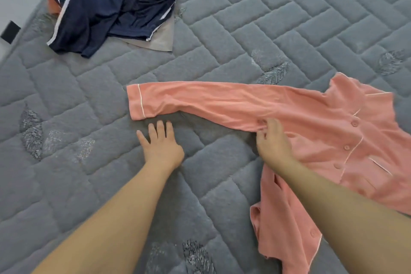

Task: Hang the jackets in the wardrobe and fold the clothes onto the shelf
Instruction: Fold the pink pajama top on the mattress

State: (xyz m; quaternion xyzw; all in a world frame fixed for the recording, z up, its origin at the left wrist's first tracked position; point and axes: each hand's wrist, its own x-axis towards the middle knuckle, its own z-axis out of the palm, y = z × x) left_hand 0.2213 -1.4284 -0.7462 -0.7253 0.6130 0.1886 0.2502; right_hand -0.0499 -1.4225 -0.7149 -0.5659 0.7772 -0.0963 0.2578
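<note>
On the bed [222, 29] my right hand [272, 140] pinches the unfolded pink pyjama shirt [322, 131] by its sleeve, my left hand [161, 145] lies flat and empty, and a navy jacket [106, 4] still waits, unhung, far off.

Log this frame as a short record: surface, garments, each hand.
surface: grey quilted mattress
pink shirt: buttoned, lying at right, one sleeve stretched out flat to the left
navy garment: crumpled, far left, on a grey cloth
left hand: fingers straight, by the sleeve cuff, holds nothing
right hand: pinches the shirt near the armpit
</note>
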